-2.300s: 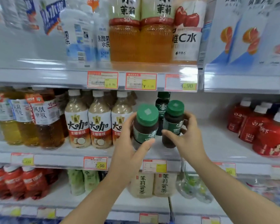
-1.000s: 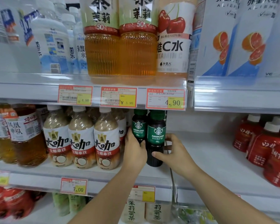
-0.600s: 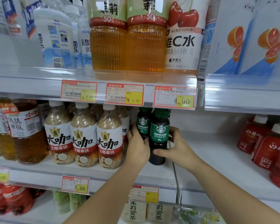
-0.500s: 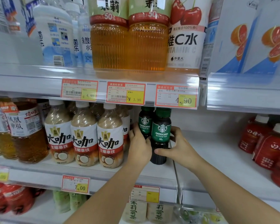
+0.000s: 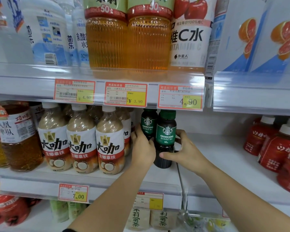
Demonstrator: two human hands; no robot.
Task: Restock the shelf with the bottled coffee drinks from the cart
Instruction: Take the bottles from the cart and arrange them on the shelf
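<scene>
Two dark coffee bottles with green Americano labels and green caps stand upright on the middle shelf (image 5: 161, 180). The front bottle (image 5: 165, 133) is nearer me; my right hand (image 5: 184, 150) wraps its lower body from the right. The rear bottle (image 5: 147, 123) stands just behind and left of it, and my left hand (image 5: 143, 147) grips it low down, hiding its base. The cart is out of view.
Milky coffee bottles (image 5: 110, 141) crowd the shelf just left of my left hand. Red bottles (image 5: 274, 144) stand at the right, with bare white shelf (image 5: 224, 158) between. The upper shelf edge with price tags (image 5: 180, 97) hangs close over the green caps.
Both bottles went from held in the air in front of the shelf to standing on it. Over the last half second my hands stay on them, barely shifting.
</scene>
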